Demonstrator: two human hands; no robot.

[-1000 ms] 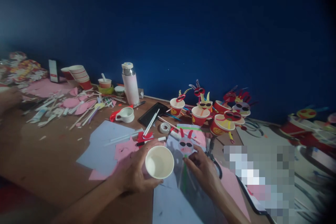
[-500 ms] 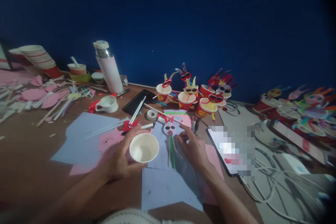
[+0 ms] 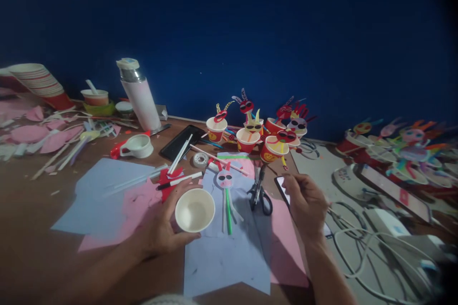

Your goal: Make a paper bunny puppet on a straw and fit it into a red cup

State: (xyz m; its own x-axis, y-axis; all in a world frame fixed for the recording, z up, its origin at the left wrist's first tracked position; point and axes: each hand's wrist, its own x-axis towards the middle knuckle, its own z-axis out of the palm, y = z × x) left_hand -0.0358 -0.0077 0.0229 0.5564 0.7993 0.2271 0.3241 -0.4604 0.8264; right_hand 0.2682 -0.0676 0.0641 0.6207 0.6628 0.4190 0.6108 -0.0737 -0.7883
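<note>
My left hand (image 3: 168,228) is wrapped round the side of a white paper cup (image 3: 196,209), whose open mouth tilts toward me. Over the phone (image 3: 282,190) at the right is my right hand (image 3: 306,202), its fingers curled closed. What those fingers hold, if anything, is hidden. Between my hands a paper figure (image 3: 225,178) with a pink face, red ears and dark eyes lies on blue-grey paper (image 3: 225,262), with green and white strips below its head. Black scissors (image 3: 260,198) lie right of the figure. A black-capped white marker (image 3: 181,180) rests behind the cup.
Several cups with paper creatures (image 3: 248,139) stand at the back, more (image 3: 411,152) at the right. A flask (image 3: 141,105), a white mug-shaped holder (image 3: 139,147) and a tape roll (image 3: 200,159) sit left of centre. White cables (image 3: 375,233) coil at right; paper scraps (image 3: 28,133) cover the far left.
My right hand has moved right, from beside the paper figure to over the phone, with its fingers now curled. The scissors are now uncovered. My left hand keeps the paper cup.
</note>
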